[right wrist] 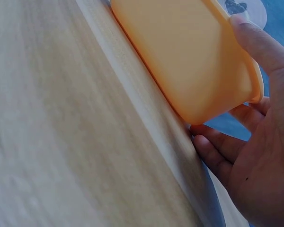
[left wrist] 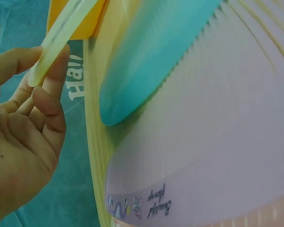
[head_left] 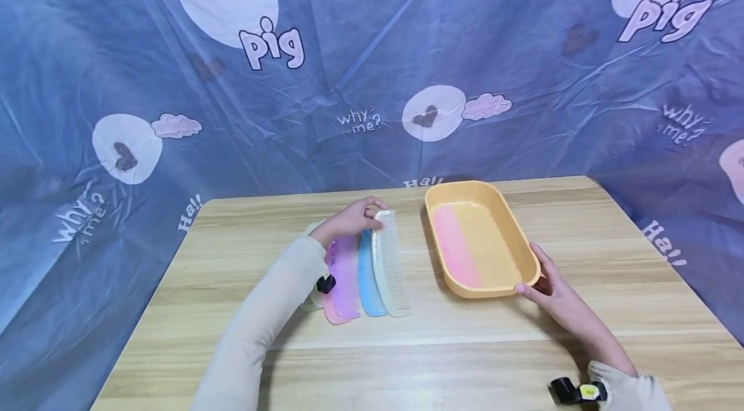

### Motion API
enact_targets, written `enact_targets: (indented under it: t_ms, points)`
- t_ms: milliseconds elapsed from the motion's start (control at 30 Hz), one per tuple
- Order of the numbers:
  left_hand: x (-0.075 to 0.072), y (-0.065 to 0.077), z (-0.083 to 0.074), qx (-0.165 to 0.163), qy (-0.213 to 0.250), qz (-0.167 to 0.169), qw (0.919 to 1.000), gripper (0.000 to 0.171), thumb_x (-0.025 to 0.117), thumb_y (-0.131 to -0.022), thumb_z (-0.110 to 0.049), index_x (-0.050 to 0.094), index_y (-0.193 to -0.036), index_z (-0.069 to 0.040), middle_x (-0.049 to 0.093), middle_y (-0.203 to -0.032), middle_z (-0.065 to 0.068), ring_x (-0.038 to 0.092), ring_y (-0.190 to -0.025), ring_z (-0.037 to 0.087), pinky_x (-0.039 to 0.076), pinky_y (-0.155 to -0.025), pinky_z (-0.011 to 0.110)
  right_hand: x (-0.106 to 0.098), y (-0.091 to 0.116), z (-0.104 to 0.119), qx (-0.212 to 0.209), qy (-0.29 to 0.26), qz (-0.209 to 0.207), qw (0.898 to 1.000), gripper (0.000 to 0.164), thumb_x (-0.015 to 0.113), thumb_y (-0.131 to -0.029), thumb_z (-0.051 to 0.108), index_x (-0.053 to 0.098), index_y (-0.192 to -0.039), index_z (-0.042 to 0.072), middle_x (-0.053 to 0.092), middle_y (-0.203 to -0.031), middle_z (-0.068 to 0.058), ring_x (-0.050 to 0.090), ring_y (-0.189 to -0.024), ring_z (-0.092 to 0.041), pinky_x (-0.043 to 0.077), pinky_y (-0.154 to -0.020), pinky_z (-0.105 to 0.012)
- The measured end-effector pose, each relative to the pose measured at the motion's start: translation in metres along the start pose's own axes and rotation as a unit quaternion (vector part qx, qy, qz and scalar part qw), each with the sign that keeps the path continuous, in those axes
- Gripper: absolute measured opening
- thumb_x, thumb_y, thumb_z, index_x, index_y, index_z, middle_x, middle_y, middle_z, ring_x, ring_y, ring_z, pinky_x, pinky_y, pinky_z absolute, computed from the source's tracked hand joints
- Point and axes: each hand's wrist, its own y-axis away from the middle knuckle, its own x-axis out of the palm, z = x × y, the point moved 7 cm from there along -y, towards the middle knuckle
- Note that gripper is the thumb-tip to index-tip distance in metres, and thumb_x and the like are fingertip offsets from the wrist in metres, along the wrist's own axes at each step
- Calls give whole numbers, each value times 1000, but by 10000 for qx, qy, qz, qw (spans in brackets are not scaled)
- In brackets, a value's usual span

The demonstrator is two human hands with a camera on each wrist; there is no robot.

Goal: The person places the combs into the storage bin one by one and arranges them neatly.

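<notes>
The two hands are well apart, each occupied: the left hand (head_left: 354, 217) pinches the far end of a pale green comb (head_left: 380, 269) between thumb and fingers, while the right hand (head_left: 552, 291) grips the near right corner of an orange tray (head_left: 496, 236), thumb on the rim and other fingers around the outside. The pale green comb is left of the tray, teeth facing right; whether its near end touches the wooden table (head_left: 436, 359) I cannot tell. Just left of it and partly behind it lies a blue comb (head_left: 367, 275), then a purple comb (head_left: 347, 282) with dark lettering on its spine — a coral comb (head_left: 334, 315) peeks out from under that one. Farther left, another greenish comb (head_left: 312, 302) shows in part behind the left sleeve (head_left: 244, 333). Inside the tray, a pink comb (head_left: 456, 246) lies lengthwise along the left wall. A blue printed cloth (head_left: 360, 23) hangs beyond the table's far edge.
</notes>
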Motion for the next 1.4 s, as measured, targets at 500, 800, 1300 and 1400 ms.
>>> enact_targets:
  t_ms: [500,800,1300,1400]
  points:
    - [-19,9,-7,94,1654,-958,9815,40,58,-81,-6,53,-120,-14,63,-82,-2,44,-56,8,32,-51,22,1,0,0,-85,-200,25,9998,87,58,-90,11,-6,-148,13,19,-143,-38,36,-106,23,37,-80,-1]
    - [-17,13,-27,220,2520,-1097,9612,40,54,-80,-4,52,-119,-12,60,-77,-4,45,-53,4,30,-48,19,1,1,-2,-29,-172,24,9998,87,59,-90,13,-5,-148,11,20,-142,-37,38,-104,22,39,-79,-3]
    - [-16,-3,-57,483,3188,-1611,9328,41,54,-80,-1,53,-120,-10,62,-73,-6,43,-48,3,28,-44,16,1,2,-3,107,-138,11,9998,88,60,-89,20,-4,-149,19,21,-144,-34,38,-107,20,38,-81,-2]
    - [-16,-7,-65,521,3210,-1641,9313,39,55,-81,-3,55,-118,-12,62,-76,-4,43,-50,4,29,-45,16,0,3,-4,141,-127,9,9998,88,60,-89,20,-4,-149,22,20,-145,-34,38,-107,19,39,-81,-3]
